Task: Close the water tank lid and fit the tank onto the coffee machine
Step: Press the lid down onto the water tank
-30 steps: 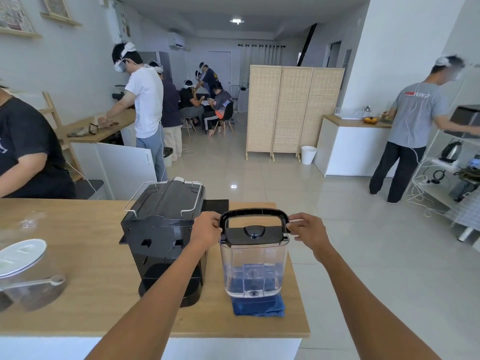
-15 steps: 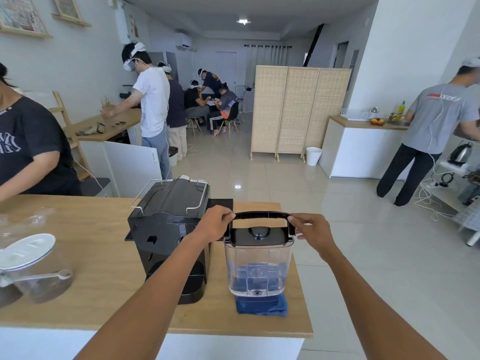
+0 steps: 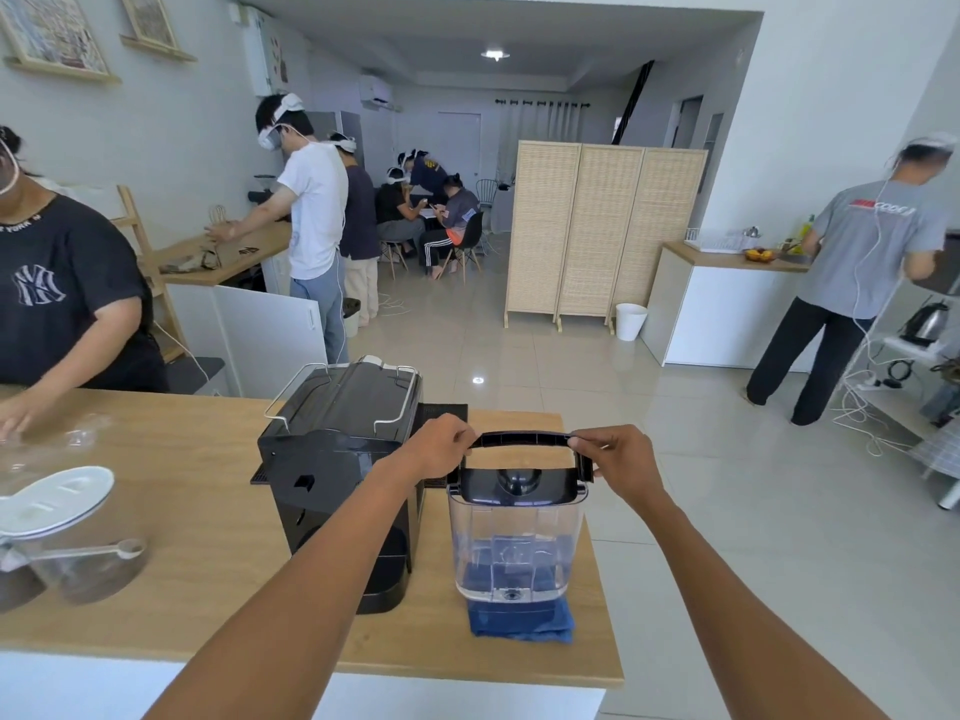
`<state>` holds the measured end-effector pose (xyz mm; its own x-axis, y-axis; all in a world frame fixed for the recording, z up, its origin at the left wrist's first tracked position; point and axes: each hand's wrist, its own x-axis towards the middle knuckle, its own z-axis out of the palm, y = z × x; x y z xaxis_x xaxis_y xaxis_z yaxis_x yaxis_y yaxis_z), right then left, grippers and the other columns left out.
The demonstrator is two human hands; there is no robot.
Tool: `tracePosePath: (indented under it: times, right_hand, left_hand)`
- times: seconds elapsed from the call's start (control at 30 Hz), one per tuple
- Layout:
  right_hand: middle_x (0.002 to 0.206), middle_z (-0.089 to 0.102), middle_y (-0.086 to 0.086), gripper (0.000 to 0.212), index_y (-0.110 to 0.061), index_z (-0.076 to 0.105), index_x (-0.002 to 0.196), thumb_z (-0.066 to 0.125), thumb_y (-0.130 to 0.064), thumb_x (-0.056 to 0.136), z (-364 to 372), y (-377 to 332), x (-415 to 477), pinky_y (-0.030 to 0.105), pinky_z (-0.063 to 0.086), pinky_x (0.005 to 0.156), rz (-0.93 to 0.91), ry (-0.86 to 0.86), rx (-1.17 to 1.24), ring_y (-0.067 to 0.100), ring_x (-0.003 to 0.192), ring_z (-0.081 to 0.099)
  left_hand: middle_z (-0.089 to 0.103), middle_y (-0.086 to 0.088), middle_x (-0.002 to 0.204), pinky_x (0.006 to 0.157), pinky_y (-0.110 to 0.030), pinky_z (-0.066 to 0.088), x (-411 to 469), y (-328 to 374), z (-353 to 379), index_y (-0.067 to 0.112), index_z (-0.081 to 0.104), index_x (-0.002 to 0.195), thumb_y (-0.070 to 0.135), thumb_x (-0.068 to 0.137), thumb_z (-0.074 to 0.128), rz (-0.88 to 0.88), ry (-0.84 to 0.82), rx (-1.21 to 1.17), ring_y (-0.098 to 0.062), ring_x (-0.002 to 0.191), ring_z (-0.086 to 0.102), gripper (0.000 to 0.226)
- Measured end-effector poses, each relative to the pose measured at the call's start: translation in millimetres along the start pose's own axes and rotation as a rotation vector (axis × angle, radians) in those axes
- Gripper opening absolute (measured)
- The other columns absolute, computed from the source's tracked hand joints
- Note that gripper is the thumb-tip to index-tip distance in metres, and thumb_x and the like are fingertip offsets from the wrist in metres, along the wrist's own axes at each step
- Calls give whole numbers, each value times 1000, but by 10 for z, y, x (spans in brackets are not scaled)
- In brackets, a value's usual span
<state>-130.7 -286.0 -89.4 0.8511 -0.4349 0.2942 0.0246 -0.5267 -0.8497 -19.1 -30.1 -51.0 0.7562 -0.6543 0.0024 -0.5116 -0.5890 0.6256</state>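
Note:
A clear water tank (image 3: 514, 548) with a black lid (image 3: 517, 486) down on its top stands on a folded blue cloth (image 3: 521, 622), near the right end of the wooden counter. Its black handle (image 3: 524, 439) is raised upright over the lid. My left hand (image 3: 441, 446) pinches the handle's left end and my right hand (image 3: 615, 459) pinches its right end. The black coffee machine (image 3: 337, 459) stands just left of the tank, almost touching it.
A clear jar with a white lid (image 3: 49, 498) and a measuring spoon (image 3: 85, 552) sit at the counter's left. A person in a black shirt (image 3: 67, 293) works at the far left side. The counter's right edge (image 3: 605, 589) drops to tiled floor.
Both hands stay on the ends of the tank's handle, which has tipped slightly away from me. My view has shifted a little; the tank and machine have not moved.

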Motion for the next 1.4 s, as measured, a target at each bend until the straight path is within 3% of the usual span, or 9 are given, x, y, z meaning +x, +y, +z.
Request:
tracePosePath:
  times: [0.2,0.37,0.47,0.53,0.67,0.9,1.03,1.2,1.4]
  right_hand:
    - [81,80,-10,20,-41,80,84,79,-21,83,-41,-61,-57,47,63,73,6,-17,50,14,80,75]
    - [85,80,-6,11,-32,82,93,79,-26,84,-106,-112,-83,40,64,66,18,-71,26,17,84,74]
    - [90,78,-4,14,-28,81,99,76,-33,86,-166,-149,-68,32,63,63,74,-163,-32,14,90,72]
    - [101,77,-6,25,-24,80,106,71,-39,89,-198,-174,-60,25,59,63,111,-251,-45,11,97,70]
    - [117,72,-6,36,-21,80,107,62,-48,93,-209,-191,-58,18,54,63,148,-337,-64,13,107,65]
    - [107,76,-12,29,-21,79,111,67,-39,93,-275,-271,-22,20,55,70,76,-457,-219,8,98,69]
    - [94,75,-5,19,-22,80,103,75,-31,87,-239,-174,-144,17,48,77,-110,-354,-313,11,90,69]
    - [96,68,-4,25,-20,79,107,81,-24,82,-123,34,-415,25,49,80,-228,-210,-347,8,88,63]
    - [118,66,-5,35,-23,73,122,73,-32,88,-13,177,-603,31,59,81,-227,-121,-409,14,97,64]
  left_hand:
    - [28,-2,57,55,-15,34,69,19,-178,10,50,71,27,103,44,3,-150,40,-15,52,30,36]
    - [37,-4,62,70,-31,41,122,30,-270,9,51,72,31,100,50,-54,-246,19,-18,59,38,35]
    - [69,-13,96,93,-39,53,127,9,-295,4,71,95,32,99,53,-78,-280,17,-30,89,64,34]
    - [70,-8,118,96,-36,52,121,9,-299,8,71,117,32,99,54,-76,-277,3,-29,108,64,34]
    - [67,-1,127,89,-26,47,75,22,-292,12,68,124,30,97,57,-32,-264,-12,-13,105,61,34]
    - [71,-4,114,90,-26,48,-134,70,-196,7,69,119,21,96,60,129,-157,89,-9,94,60,29]
    - [60,3,104,87,-28,47,-365,18,39,13,67,121,25,95,60,193,60,217,-15,98,59,29]
    - [57,2,122,98,-31,46,-575,-157,399,19,59,131,28,96,57,231,241,280,-13,112,51,36]
    - [45,2,147,110,-32,37,-636,-226,577,24,57,135,25,97,56,164,271,173,-17,130,47,38]
